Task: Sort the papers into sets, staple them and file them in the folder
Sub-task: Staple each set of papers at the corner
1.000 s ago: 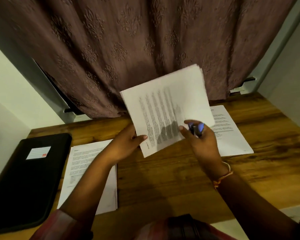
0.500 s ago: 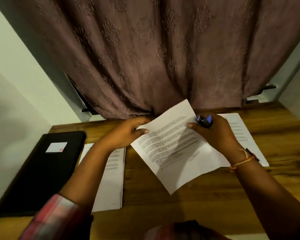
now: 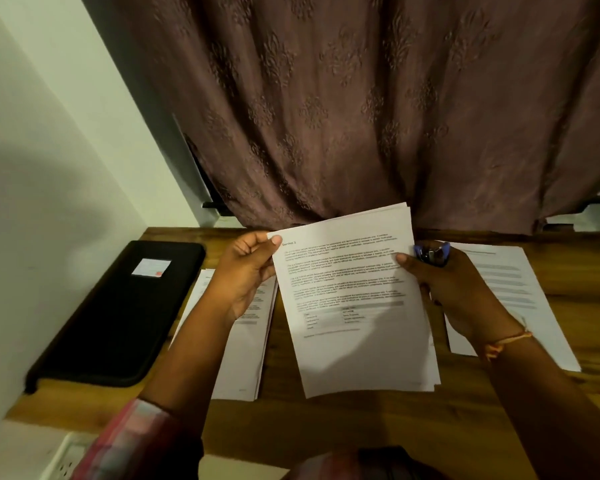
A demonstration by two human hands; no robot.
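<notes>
Paper set (image 3: 357,306) is held right of the folder (image 3: 118,313). Left hand (image 3: 246,275) pinches its top-left corner; right hand (image 3: 454,292) grasps its right edge together with a blue stapler (image 3: 433,254). A second stack (image 3: 243,358) lies just beside the folder, on its right.

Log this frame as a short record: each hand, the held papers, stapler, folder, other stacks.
left hand: pinches held set's top-left corner
right hand: thumb on held set's right edge, fingers round stapler
held set: several sheets, top page headed "Section 2", above the desk; stapled or not, cannot tell
stapler: blue, at the set's right edge
folder: black, closed, white label, desk's left end
left stack: beside folder, partly under left forearm
right stack: on desk, partly behind right hand
</notes>
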